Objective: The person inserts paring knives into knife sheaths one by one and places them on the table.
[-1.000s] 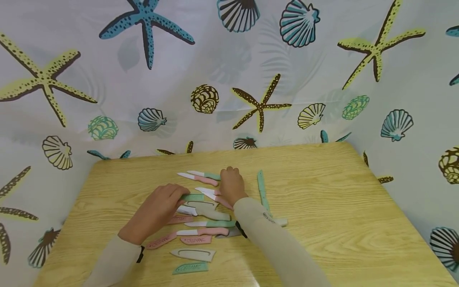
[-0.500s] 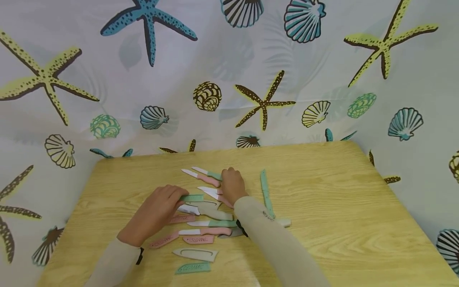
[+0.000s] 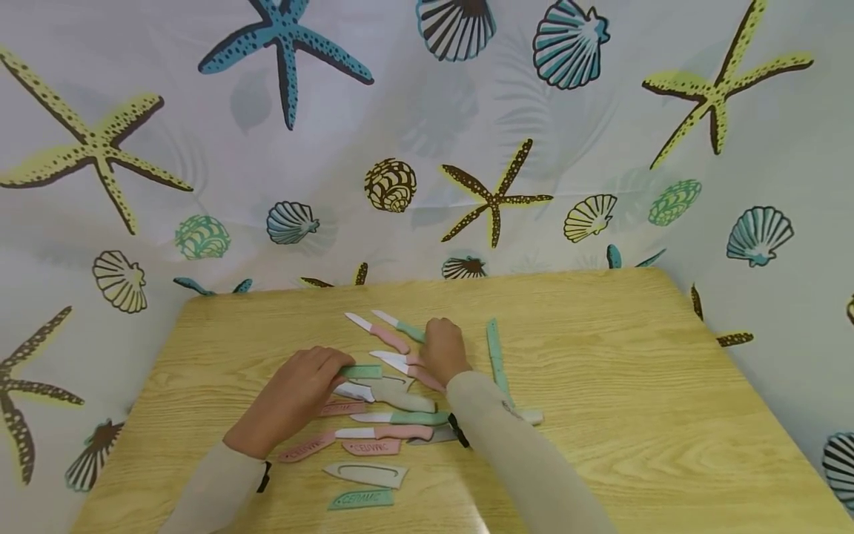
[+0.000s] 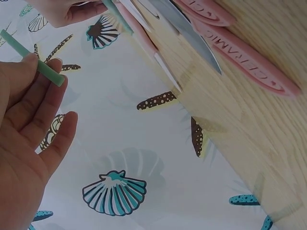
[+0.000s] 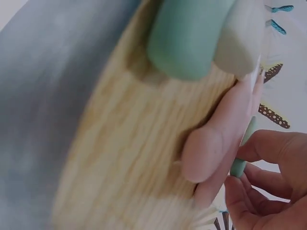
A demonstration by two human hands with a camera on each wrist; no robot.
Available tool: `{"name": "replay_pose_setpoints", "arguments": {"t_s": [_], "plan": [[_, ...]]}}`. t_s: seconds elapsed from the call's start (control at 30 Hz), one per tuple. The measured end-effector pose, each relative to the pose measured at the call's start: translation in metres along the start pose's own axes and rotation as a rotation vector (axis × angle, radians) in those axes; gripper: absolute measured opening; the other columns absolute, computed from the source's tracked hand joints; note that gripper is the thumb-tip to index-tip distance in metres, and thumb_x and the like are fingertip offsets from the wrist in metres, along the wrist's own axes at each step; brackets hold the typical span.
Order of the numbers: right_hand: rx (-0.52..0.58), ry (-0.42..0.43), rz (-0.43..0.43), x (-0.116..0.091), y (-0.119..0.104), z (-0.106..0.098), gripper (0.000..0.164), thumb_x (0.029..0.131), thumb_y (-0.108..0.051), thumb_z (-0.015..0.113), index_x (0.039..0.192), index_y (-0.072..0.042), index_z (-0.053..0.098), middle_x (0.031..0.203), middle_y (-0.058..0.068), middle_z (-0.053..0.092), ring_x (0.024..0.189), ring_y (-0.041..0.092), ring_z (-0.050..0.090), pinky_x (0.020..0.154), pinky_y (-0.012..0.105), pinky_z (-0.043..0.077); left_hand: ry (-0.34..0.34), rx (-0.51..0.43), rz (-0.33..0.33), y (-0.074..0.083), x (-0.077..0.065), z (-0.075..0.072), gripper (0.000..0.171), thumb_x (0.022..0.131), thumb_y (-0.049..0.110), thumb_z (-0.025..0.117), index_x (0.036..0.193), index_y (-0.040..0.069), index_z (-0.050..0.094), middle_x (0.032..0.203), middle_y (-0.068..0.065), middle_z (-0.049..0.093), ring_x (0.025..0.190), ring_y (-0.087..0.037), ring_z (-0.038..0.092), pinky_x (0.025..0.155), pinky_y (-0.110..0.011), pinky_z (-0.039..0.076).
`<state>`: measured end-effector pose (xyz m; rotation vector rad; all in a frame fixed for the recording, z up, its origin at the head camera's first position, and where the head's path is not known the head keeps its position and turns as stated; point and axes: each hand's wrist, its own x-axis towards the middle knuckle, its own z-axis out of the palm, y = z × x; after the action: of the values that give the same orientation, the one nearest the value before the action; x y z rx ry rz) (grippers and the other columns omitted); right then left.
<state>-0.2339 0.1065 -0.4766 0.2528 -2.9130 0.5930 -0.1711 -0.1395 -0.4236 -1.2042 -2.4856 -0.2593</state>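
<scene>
In the head view, my left hand pinches a green knife sheath between thumb and fingers, above a white sheath. The left wrist view shows that sheath lifted off the table. Farther right, my right hand grips the handle of a green knife whose white blade points to the far left. A pink knife lies just left of it. Beneath the right hand are more pink-handled knives, partly hidden by it. The right wrist view catches the held green handle between thumb and fingers.
Nearer me lie a cream-handled knife, another green knife and a pink knife. Pink, white and green sheaths lie at the front. A long green piece lies right of my right hand.
My right hand has shifted slightly right with the green knife, which now stands farther from the pink knife and at a steeper slant. My left hand keeps the sheath in nearly the same place.
</scene>
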Motion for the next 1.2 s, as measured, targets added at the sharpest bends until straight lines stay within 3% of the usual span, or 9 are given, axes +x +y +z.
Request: {"name": "replay_pose_setpoints", "arguments": {"t_s": [0.1,0.23,0.33,0.4,0.57,0.87,1.03,1.2], "plan": [[0.03,0.023,0.004,-0.002,0.003,-0.005,0.031,0.07,0.003,0.067,0.056,-0.009,0.042,0.059,0.004,0.045,0.063,0.022,0.051,0.066,0.037,0.045,0.003,0.003,0.0,0.001,0.001,0.0,0.028,0.083,0.01,0.069,0.108,0.005,0.057,0.103,-0.005,0.059,0.091,-0.018,0.056,0.075,-0.036,0.048],[0.081,0.094,-0.012,-0.009,0.002,-0.019,0.006,0.071,0.004,0.064,0.07,-0.001,0.061,0.069,0.008,0.053,0.067,0.022,0.053,0.067,0.037,0.046,-0.002,0.006,-0.018,0.003,0.003,-0.003,0.028,0.082,0.007,0.069,0.107,0.004,0.057,0.103,-0.006,0.059,0.091,-0.019,0.056,0.078,-0.037,0.048],[0.12,0.154,-0.021,-0.021,-0.002,-0.036,0.018,0.074,0.002,0.064,0.092,0.002,0.069,0.083,0.012,0.06,0.075,0.023,0.057,0.069,0.037,0.049,-0.011,0.012,-0.034,0.004,0.004,-0.006,0.027,0.084,0.007,0.067,0.108,0.003,0.056,0.103,-0.006,0.058,0.092,-0.02,0.056,0.079,-0.038,0.047],[0.133,0.188,-0.031,-0.031,-0.003,-0.049,0.02,0.076,0.001,0.065,0.096,0.002,0.069,0.088,0.013,0.062,0.078,0.023,0.058,0.069,0.037,0.05,-0.009,0.016,-0.041,0.005,0.004,-0.008,0.026,0.085,0.008,0.066,0.109,0.003,0.056,0.104,-0.007,0.058,0.093,-0.021,0.055,0.079,-0.039,0.047],[0.118,0.252,-0.059,-0.063,-0.002,-0.077,0.018,0.077,-0.002,0.066,0.095,-0.001,0.069,0.091,0.012,0.062,0.077,0.02,0.059,0.064,0.035,0.051,0.019,0.02,-0.04,0.007,0.006,-0.011,0.027,0.085,0.01,0.066,0.109,0.003,0.057,0.103,-0.006,0.059,0.093,-0.02,0.055,0.078,-0.038,0.047],[0.098,0.351,-0.16,-0.125,0.01,-0.093,0.018,0.073,0.002,0.07,0.09,-0.002,0.069,0.086,0.009,0.062,0.068,0.017,0.057,0.054,0.024,0.048,0.052,0.007,-0.015,0.01,0.008,-0.013,0.027,0.085,0.01,0.067,0.109,0.004,0.057,0.105,-0.006,0.059,0.095,-0.019,0.055,0.079,-0.036,0.048],[0.09,0.373,-0.243,-0.146,0.012,-0.096,0.023,0.066,0.005,0.075,0.087,0.0,0.068,0.084,0.008,0.062,0.066,0.015,0.056,0.056,0.02,0.048,0.084,-0.001,0.007,0.012,0.009,-0.014,0.027,0.084,0.007,0.067,0.108,0.004,0.056,0.104,-0.006,0.058,0.094,-0.019,0.055,0.078,-0.036,0.048],[0.074,0.363,-0.243,-0.155,0.012,-0.096,0.024,0.065,0.004,0.076,0.087,-0.001,0.069,0.084,0.007,0.062,0.068,0.012,0.056,0.058,0.019,0.048,0.083,-0.001,0.026,0.013,0.01,-0.015,0.028,0.084,0.008,0.066,0.109,0.004,0.056,0.105,-0.005,0.057,0.095,-0.019,0.054,0.077,-0.035,0.048]]}}
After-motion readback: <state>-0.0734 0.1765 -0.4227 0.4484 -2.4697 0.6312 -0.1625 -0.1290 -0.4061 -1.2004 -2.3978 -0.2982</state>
